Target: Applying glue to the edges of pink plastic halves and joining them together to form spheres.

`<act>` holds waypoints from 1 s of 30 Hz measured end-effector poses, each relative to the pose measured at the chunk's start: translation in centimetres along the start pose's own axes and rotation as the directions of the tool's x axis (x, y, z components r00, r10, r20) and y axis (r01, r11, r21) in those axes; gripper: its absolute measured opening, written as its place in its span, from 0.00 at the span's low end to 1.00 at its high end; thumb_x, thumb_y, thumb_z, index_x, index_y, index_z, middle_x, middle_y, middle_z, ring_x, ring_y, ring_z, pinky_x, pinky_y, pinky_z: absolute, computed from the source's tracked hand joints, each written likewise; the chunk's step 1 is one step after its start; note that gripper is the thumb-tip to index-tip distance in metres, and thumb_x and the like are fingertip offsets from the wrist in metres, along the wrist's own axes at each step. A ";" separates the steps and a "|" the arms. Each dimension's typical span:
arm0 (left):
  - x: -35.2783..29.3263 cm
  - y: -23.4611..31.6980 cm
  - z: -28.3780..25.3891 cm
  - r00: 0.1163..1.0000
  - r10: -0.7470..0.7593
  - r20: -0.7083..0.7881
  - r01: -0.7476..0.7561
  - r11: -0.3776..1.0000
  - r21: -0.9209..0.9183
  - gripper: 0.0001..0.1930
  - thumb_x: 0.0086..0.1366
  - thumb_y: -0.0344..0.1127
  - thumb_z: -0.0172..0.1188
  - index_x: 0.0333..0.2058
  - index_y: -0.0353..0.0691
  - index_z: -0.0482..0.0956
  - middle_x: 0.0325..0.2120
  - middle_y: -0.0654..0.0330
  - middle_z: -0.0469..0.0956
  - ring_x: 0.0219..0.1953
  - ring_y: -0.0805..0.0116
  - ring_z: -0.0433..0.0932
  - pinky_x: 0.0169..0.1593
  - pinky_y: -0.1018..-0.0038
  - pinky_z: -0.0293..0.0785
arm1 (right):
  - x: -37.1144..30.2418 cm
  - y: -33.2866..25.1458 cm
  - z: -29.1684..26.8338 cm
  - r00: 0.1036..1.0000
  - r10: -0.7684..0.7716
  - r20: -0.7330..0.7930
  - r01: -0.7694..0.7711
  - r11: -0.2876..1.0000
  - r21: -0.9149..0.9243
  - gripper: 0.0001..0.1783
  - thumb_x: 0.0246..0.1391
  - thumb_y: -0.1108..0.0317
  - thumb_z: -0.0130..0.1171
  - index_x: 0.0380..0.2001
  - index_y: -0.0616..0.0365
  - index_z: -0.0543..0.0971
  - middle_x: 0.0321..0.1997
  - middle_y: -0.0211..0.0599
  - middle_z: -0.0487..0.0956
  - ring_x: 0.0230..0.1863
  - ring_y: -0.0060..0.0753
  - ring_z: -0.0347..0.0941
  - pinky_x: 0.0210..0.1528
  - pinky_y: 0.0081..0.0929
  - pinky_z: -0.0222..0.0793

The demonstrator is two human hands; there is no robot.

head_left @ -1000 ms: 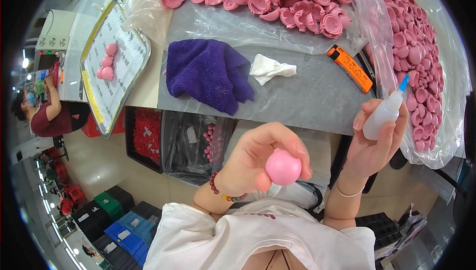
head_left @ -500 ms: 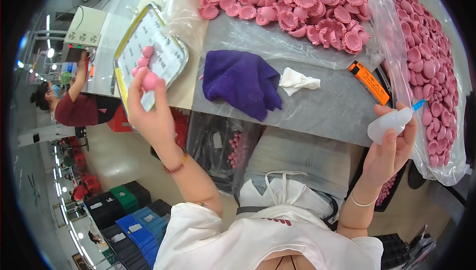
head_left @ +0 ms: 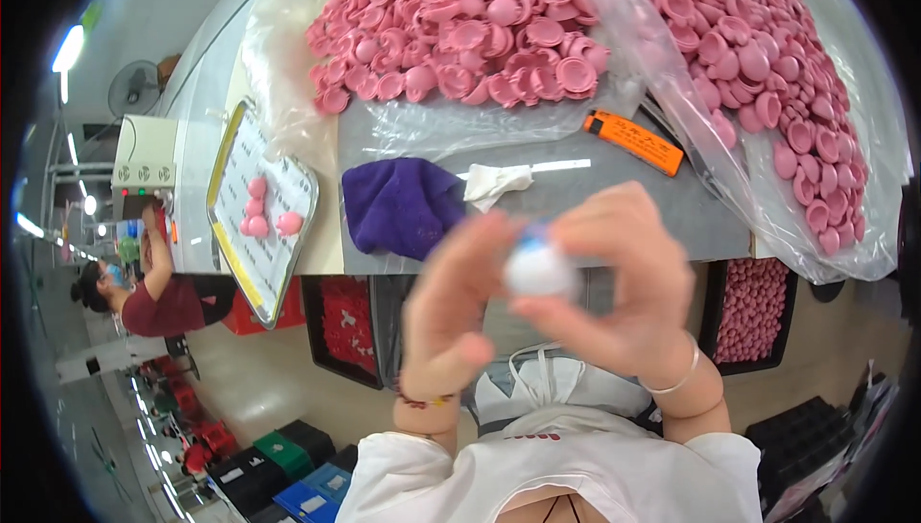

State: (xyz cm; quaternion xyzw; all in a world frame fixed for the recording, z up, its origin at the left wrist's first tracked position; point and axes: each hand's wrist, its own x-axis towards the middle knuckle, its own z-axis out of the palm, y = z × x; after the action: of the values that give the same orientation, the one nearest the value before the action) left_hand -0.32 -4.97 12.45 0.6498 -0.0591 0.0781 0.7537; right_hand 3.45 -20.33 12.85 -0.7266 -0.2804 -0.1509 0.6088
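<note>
A small white squeeze bottle [head_left: 540, 272] with a blue tip hangs in front of my waist, blurred by motion. My right hand [head_left: 624, 278] grips it from the right, fingers and thumb around its side. My left hand [head_left: 446, 302] is close on its other side, fingers curved toward the tip and thumb held apart. Whether those fingertips touch the bottle is unclear. Behind my hands lie a purple cloth [head_left: 398, 206] and a crumpled white tissue [head_left: 494, 183]. Several round pink pieces [head_left: 255, 206] rest on a paper-lined metal tray [head_left: 309, 204] at left.
Pink cup-shaped parts [head_left: 460, 34] are heaped at the back on plastic sheeting, with another heap [head_left: 748, 62] at right. An orange box cutter [head_left: 633, 142] lies before them. Below the table edge stand a bin of pink pieces [head_left: 753, 312] and a red-filled bin [head_left: 347, 321]. A co-worker [head_left: 158, 302] sits at far left.
My left hand has let go of a pink ball on the tray and come to the middle. My right hand has carried the bottle left to meet it. The view has shifted.
</note>
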 end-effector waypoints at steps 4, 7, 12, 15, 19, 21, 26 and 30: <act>-1.3 -0.7 -0.1 0.969 -0.246 0.011 0.243 0.950 -0.197 0.31 0.53 0.54 0.52 0.42 0.26 0.65 0.33 0.50 0.72 0.29 0.68 0.72 0.29 0.78 0.68 | 1.1 0.3 0.0 0.996 -0.065 -0.058 0.046 0.958 -0.283 0.22 0.31 0.65 0.64 0.34 0.58 0.72 0.35 0.38 0.70 0.34 0.38 0.64 0.37 0.29 0.59; -2.2 -1.3 -1.4 0.976 -0.219 -0.005 0.214 0.959 -0.186 0.29 0.55 0.54 0.50 0.38 0.27 0.66 0.21 0.53 0.72 0.20 0.70 0.70 0.22 0.78 0.65 | 1.5 2.3 -2.4 0.975 0.111 -0.192 -0.213 0.714 -0.667 0.15 0.33 0.67 0.59 0.30 0.58 0.73 0.34 0.36 0.70 0.37 0.36 0.65 0.37 0.30 0.60; -4.5 -3.2 1.1 0.952 -0.174 0.250 0.245 0.925 -0.290 0.26 0.55 0.55 0.49 0.34 0.31 0.67 0.17 0.54 0.70 0.16 0.68 0.67 0.21 0.77 0.63 | 0.0 3.3 -4.2 0.978 0.190 -0.082 -0.177 0.564 -0.807 0.08 0.36 0.73 0.54 0.24 0.59 0.69 0.25 0.34 0.65 0.33 0.34 0.66 0.33 0.28 0.62; -5.6 -4.3 3.5 0.849 -0.138 0.510 0.295 0.925 -0.240 0.22 0.56 0.48 0.50 0.35 0.30 0.68 0.20 0.53 0.72 0.22 0.68 0.70 0.26 0.76 0.66 | -3.9 2.0 -7.6 0.975 -0.024 -0.222 -0.093 0.861 -0.501 0.06 0.47 0.69 0.47 0.28 0.60 0.68 0.27 0.34 0.68 0.26 0.29 0.67 0.25 0.22 0.63; -5.6 -7.7 7.7 0.462 -0.514 0.722 0.546 0.807 0.225 0.16 0.57 0.41 0.51 0.40 0.35 0.67 0.27 0.60 0.72 0.26 0.73 0.69 0.31 0.77 0.66 | -13.0 0.4 -13.3 0.457 0.055 -0.888 -0.112 0.994 0.003 0.13 0.53 0.67 0.39 0.41 0.62 0.61 0.23 0.37 0.67 0.20 0.22 0.59 0.23 0.18 0.58; -5.5 -11.1 11.1 0.363 -0.483 0.797 0.399 0.854 0.335 0.14 0.58 0.37 0.48 0.40 0.35 0.67 0.27 0.61 0.72 0.26 0.76 0.69 0.31 0.79 0.65 | -17.2 2.0 -15.2 0.351 0.084 -0.932 -0.180 0.983 0.021 0.16 0.52 0.60 0.38 0.36 0.62 0.65 0.22 0.34 0.66 0.21 0.20 0.58 0.23 0.16 0.54; -6.5 -18.8 16.5 0.391 -0.442 0.807 0.048 0.886 0.462 0.15 0.57 0.39 0.49 0.38 0.35 0.68 0.24 0.49 0.73 0.25 0.58 0.74 0.29 0.71 0.68 | -26.0 7.7 -12.1 -0.161 0.784 -0.600 -0.569 0.423 0.705 0.27 0.53 0.46 0.35 0.13 0.55 0.68 0.09 0.23 0.60 0.10 0.17 0.54 0.13 0.15 0.46; -7.3 -20.7 16.6 0.411 -0.438 0.800 0.048 0.886 0.461 0.16 0.56 0.42 0.49 0.38 0.36 0.68 0.26 0.46 0.73 0.28 0.51 0.74 0.31 0.67 0.68 | -28.8 11.3 -10.5 -0.054 0.720 -0.692 -0.643 0.505 0.575 0.26 0.54 0.54 0.35 0.09 0.57 0.66 0.09 0.27 0.62 0.09 0.16 0.54 0.12 0.16 0.46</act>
State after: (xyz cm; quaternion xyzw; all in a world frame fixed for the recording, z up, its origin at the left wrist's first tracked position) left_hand -3.21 -24.59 -6.52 0.7224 -0.3311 -0.3762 0.4765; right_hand -11.53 -38.11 -10.15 -0.5363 0.4849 -0.1765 0.6679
